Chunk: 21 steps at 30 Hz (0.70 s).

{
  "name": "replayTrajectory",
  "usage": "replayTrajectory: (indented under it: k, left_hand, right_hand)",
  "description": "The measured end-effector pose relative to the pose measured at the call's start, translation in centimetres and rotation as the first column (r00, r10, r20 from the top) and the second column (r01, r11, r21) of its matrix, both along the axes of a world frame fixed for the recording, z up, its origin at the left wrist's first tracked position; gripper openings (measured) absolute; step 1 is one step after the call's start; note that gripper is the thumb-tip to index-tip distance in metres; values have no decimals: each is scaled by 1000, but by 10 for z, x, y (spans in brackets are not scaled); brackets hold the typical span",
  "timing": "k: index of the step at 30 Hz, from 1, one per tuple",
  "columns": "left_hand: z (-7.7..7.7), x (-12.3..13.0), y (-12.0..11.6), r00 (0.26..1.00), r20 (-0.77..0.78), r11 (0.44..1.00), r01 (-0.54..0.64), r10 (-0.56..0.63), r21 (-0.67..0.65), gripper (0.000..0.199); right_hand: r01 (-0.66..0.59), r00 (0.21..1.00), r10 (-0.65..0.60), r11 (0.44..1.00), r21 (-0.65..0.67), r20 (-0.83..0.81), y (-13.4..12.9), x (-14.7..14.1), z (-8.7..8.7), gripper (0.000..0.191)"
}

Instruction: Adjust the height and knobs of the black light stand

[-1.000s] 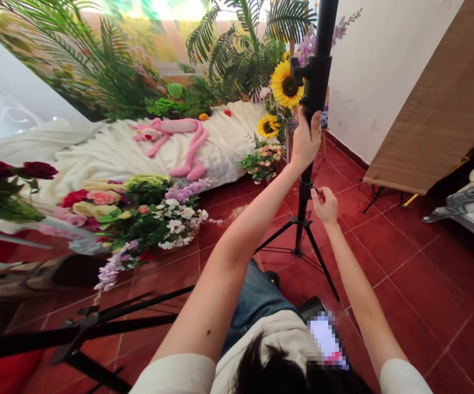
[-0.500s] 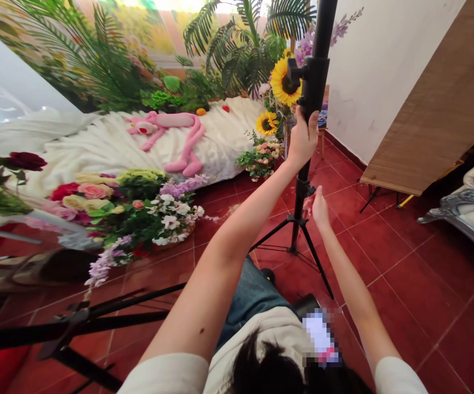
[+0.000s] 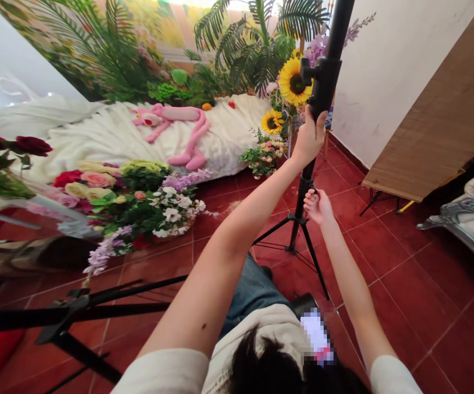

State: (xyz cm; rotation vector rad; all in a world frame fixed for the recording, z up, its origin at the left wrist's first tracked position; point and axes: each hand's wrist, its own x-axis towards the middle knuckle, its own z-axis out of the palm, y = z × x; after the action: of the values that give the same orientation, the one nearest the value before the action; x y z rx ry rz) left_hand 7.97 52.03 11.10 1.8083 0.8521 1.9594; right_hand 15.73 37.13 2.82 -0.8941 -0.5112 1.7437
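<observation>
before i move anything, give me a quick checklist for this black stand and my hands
1. Left grip around the black stand, below the upper knob: ok.
2. Right grip firm on the lower collar: cannot tell; fingers curl beside it, contact unclear.
3. Legs spread: ok, splayed out over the red tiles.
4. Upper knob tight: cannot tell by looking.
5. Stand's top free overhead: cannot tell; it runs out of the picture.
6. Black frame at lower left clear of these legs: cannot tell; the left forearm hides part.

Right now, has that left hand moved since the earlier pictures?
No: against the upper sunflower, the left hand on the black stand shows no clear shift.
</observation>
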Motion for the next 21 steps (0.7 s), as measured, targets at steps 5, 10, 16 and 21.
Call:
replayTrajectory:
  k: [5,10,16,21]
  left_hand:
    - [18,-5,-27,976,9,965,216,-217,-146,53]
    - [-1,0,-53,967,144,953,235,-210,-190,48]
    - [-74,-2,-77,987,48,898,162,-156,-409,34]
    - [-89,-3,-80,992,19,902,124,-128,-413,27]
  right_hand:
    - [79,678,-244,962,262,693,0,7,-18,47]
    - [-128,190,-523,826,549,831,-6,16,-27,54]
    - [-207,-99,-560,820,534,822,-4,15,-26,58]
    - [-184,-261,-477,878,442,839,2,12,-27,62]
